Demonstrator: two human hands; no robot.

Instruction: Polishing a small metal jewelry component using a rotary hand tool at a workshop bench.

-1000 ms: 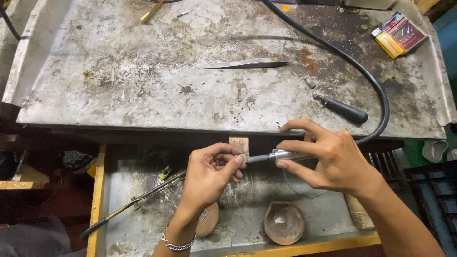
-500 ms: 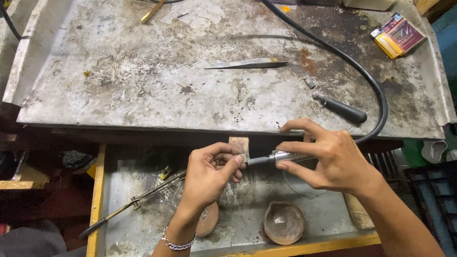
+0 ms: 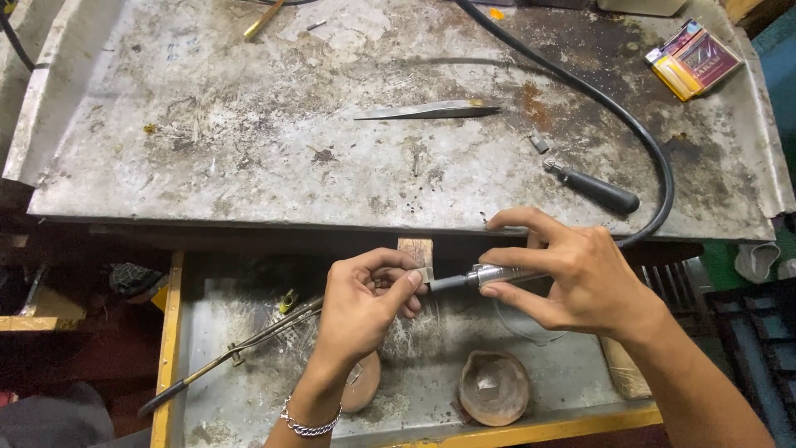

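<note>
Fingers (image 3: 398, 286) pinch metal over drawer (image 3: 249, 390) holding 2 shell bowls (image 3: 495, 387).

Left hand (image 3: 365, 303) and right hand (image 3: 572, 278) meet over the open drawer (image 3: 249, 390), in front of the table (image 3: 249, 158) edge. Between them: a small piece (image 3: 424, 275) at the left fingertips, touched by the tip of the handpiece (image 3: 481, 276) in the right hand. A wooden peg (image 3: 414, 248) juts from the table edge just behind the left fingertips. In the drawer: tongs (image 3: 232, 357) left of the left hand, a bowl (image 3: 495, 387) in front of the right hand. On the table, behind the hands: tweezers (image 3: 427, 109); a handled tool (image 3: 597, 191) and hose (image 3: 613, 108) behind the right hand; a box (image 3: 695, 60) far right.
</note>
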